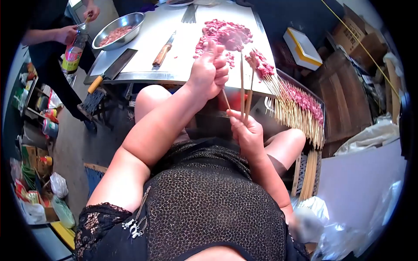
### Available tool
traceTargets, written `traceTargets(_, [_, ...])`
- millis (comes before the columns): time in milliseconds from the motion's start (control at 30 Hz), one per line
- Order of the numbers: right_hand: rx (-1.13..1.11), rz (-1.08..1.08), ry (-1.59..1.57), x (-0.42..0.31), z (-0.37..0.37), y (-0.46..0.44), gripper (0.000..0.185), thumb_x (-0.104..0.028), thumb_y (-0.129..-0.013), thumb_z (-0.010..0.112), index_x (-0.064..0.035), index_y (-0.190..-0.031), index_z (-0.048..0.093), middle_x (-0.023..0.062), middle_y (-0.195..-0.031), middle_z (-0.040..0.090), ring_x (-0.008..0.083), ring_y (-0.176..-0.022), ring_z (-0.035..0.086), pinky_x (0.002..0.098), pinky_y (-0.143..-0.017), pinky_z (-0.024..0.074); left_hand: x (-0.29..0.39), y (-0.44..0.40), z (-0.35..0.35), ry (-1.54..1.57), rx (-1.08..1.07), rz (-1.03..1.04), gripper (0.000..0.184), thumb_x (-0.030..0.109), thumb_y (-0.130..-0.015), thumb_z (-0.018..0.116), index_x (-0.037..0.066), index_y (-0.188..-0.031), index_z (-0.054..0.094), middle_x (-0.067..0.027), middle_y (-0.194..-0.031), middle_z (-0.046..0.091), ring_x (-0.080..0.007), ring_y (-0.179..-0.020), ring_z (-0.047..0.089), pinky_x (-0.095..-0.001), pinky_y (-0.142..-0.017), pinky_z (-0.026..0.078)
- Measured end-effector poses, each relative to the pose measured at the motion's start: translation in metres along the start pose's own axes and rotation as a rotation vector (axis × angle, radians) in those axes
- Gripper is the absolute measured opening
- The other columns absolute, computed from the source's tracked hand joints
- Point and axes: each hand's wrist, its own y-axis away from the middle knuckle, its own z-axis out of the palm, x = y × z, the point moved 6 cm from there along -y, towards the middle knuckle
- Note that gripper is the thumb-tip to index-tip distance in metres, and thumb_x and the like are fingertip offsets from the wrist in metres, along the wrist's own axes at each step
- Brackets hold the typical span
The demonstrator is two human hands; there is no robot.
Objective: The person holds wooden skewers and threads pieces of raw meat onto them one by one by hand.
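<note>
My left hand point(209, 71) is closed, fingers curled, above the table's front edge. One thin bamboo skewer point(225, 99) runs from its underside down to my right hand; any meat inside the fist is hidden. Lower and to the right, my right hand point(247, 134) is shut on bamboo skewers point(242, 82), pinching that one while others point upward. Just beyond my left hand lies a pile of raw pink meat pieces point(224, 32). Right of the pile, meat-loaded skewers point(262, 65) rest at the table corner, heads on the tabletop.
More loaded skewers point(300, 102) fill a tray at the right; bare skewers point(310, 174) lie below. On the white table point(174, 24) are a knife point(164, 51), a cleaver point(118, 65) and a metal bowl of meat point(136, 32). A person at left holds a bottle point(74, 55).
</note>
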Motion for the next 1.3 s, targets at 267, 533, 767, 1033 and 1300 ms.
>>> traceTargets(267, [0.104, -0.01, -0.101, -0.001, -0.027, -0.011, 0.023, -0.009, -0.09, 0.054, 0.0, -0.111, 0.058, -0.0077, -0.063, 0.045, -0.0002, -0.047, 0.033, 0.0154, -0.042, 0.0254, 0.005, -0.037, -0.014, -0.013, -0.179, -0.122, 0.065, 0.054, -0.092, 0.029, -0.001, -0.126, 0.037, -0.0197, -0.109, 0.053, -0.029, -0.104, 0.053, -0.0441, -0.091, 0.044])
traceTargets(533, [0.151, 0.069, -0.082, -0.016, -0.032, -0.023, 0.022, -0.008, -0.09, 0.053, 0.0, -0.11, 0.058, -0.0084, -0.061, 0.042, -0.0002, -0.046, 0.031, 0.0159, -0.041, 0.0234, 0.003, -0.078, 0.005, -0.132, -0.353, 0.007, 0.038, 0.035, -0.096, 0.04, 0.002, -0.115, 0.043, -0.0078, -0.08, 0.05, -0.0179, -0.075, 0.051, -0.0333, -0.072, 0.047])
traceTargets(767, [0.214, -0.019, -0.092, -0.02, -0.055, -0.053, 0.021, -0.008, -0.091, 0.052, 0.0015, -0.109, 0.057, -0.0078, -0.056, 0.039, 0.0012, -0.043, 0.029, 0.0175, -0.039, 0.0241, -0.022, -0.111, 0.006, -0.188, -0.389, -0.256, 0.056, 0.045, -0.095, 0.029, -0.001, -0.123, 0.042, -0.0242, -0.116, 0.054, -0.0343, -0.108, 0.055, -0.046, -0.095, 0.044])
traceTargets(1033, [0.234, 0.012, -0.107, -0.017, -0.059, -0.061, 0.023, -0.008, -0.091, 0.052, 0.002, -0.111, 0.056, -0.0066, -0.057, 0.04, 0.0022, -0.044, 0.031, 0.0174, -0.04, 0.0251, -0.025, -0.113, -0.004, -0.162, -0.271, -0.234, 0.053, 0.044, -0.096, 0.029, 0.0, -0.119, 0.047, -0.0227, -0.108, 0.059, -0.0331, -0.102, 0.059, -0.041, -0.09, 0.048])
traceTargets(1300, [0.236, 0.068, -0.078, -0.004, -0.065, -0.063, 0.023, -0.008, -0.091, 0.053, 0.0013, -0.111, 0.057, -0.0064, -0.06, 0.043, 0.0013, -0.046, 0.033, 0.0159, -0.041, 0.026, -0.052, -0.121, -0.011, -0.18, -0.295, -0.3, 0.04, 0.035, -0.098, 0.029, 0.001, -0.104, 0.05, -0.0255, -0.105, 0.06, -0.033, -0.1, 0.06, -0.0395, -0.087, 0.05])
